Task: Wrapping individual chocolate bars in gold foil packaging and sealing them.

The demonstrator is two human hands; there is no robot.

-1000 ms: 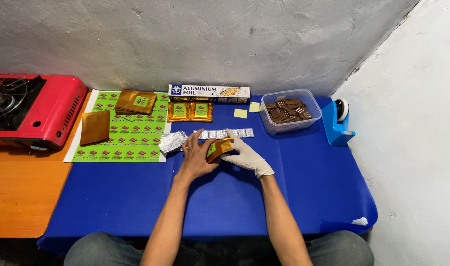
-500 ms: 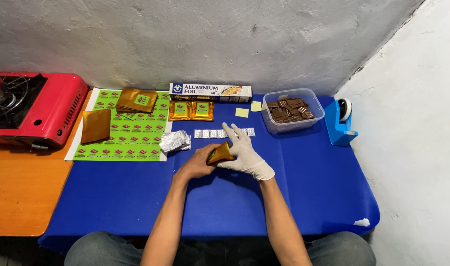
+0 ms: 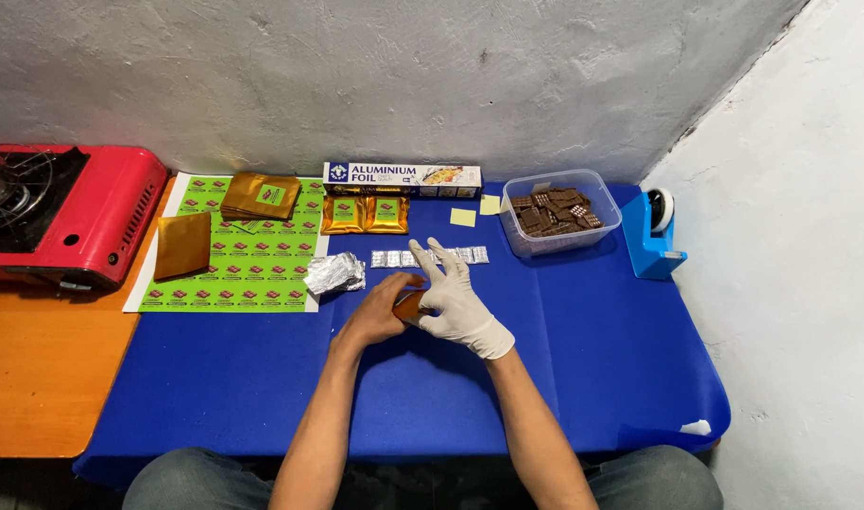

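A small gold pouch (image 3: 411, 304) is pinched between the bare left hand (image 3: 380, 316) and the gloved right hand (image 3: 455, 302). It seems light, thin, slippery; the edges are best gripped.

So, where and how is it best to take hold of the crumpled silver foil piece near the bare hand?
Probably pinch the crumpled silver foil piece across its raised folds, coming from above. It lies loose on the blue tablecloth, with the green printed sheet edge beside it, so sideways access looks tighter.

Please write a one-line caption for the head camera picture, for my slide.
Bare left hand and white-gloved right hand hold a small golden-brown pouch over a blue-covered table.
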